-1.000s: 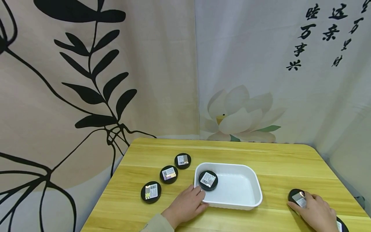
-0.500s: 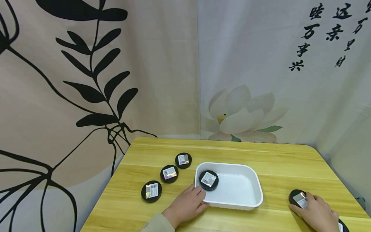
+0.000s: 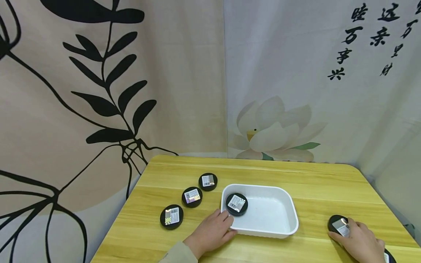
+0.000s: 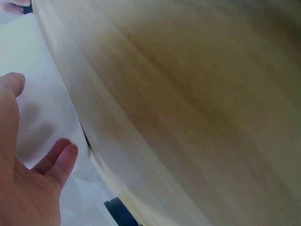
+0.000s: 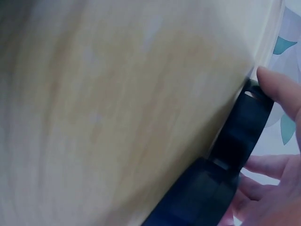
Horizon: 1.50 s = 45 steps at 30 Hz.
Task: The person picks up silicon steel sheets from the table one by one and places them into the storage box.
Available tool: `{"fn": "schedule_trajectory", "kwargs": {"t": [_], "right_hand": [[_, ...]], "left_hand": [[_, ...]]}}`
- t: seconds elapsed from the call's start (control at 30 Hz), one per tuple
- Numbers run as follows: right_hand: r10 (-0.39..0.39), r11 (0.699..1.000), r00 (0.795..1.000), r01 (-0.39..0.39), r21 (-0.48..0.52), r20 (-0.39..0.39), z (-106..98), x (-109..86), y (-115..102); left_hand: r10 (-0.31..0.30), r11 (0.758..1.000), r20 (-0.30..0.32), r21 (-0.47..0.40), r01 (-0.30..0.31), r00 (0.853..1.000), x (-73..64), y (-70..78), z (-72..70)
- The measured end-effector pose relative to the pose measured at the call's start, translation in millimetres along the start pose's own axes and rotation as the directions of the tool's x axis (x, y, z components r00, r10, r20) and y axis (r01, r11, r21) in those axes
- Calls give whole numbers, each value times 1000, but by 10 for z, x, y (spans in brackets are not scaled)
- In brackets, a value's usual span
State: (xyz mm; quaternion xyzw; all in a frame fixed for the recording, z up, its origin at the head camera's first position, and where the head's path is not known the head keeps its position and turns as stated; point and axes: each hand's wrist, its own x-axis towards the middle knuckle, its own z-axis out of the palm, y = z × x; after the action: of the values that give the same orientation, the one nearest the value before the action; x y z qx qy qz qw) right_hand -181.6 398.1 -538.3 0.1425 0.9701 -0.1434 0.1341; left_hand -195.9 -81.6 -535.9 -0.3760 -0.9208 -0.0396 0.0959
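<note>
A white tray [image 3: 266,212] sits on the table, and a round black container [image 3: 236,204] with a barcode label lies at its left end. My left hand [image 3: 213,232] holds the tray's near left corner; the left wrist view shows thumb and fingers [image 4: 63,162] against its walls. At the right, my right hand [image 3: 360,239] grips another labelled round black container [image 3: 338,225] by its edge, thumb on the near side. The right wrist view has this container [image 5: 242,127] between thumb and fingers, with a second black container [image 5: 193,197] beside it.
Three round black containers [image 3: 171,217], [image 3: 192,197], [image 3: 208,182] lie in a slanting row left of the tray. One more black container [image 3: 389,256] shows partly behind the right hand. A patterned curtain [image 3: 184,80] hangs behind the wooden table [image 3: 315,182].
The whole head view shifted slightly between the first two frames. Both hands, the tray and the containers stay in place.
</note>
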Motion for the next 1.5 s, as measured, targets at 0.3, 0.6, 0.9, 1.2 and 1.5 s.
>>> {"fn": "schedule_trajectory", "kwargs": {"t": [0.3, 0.6, 0.9, 1.2, 1.5], "right_hand": [[-16, 1000, 999, 16, 3, -42, -26, -42, -31], [6, 1000, 998, -5, 14, -67, -39, -77, -63], [-10, 1000, 993, 12, 19, -114, -41, -81, -94], [-17, 999, 988, 22, 34, -153, -103, -151, -212], [-64, 995, 983, 76, 61, -171, -123, -178, -267]], "left_hand": [[6, 1000, 1, 10, -6, 1000, -5, -10, 10], [0, 1000, 0, 3, 0, 1000, -5, -2, 2], [8, 1000, -15, 11, -7, 1000, -9, 6, -9], [9, 1000, -13, 6, -9, 1000, -6, 0, -4], [16, 1000, -16, 18, -16, 1000, -8, 5, -9]]}}
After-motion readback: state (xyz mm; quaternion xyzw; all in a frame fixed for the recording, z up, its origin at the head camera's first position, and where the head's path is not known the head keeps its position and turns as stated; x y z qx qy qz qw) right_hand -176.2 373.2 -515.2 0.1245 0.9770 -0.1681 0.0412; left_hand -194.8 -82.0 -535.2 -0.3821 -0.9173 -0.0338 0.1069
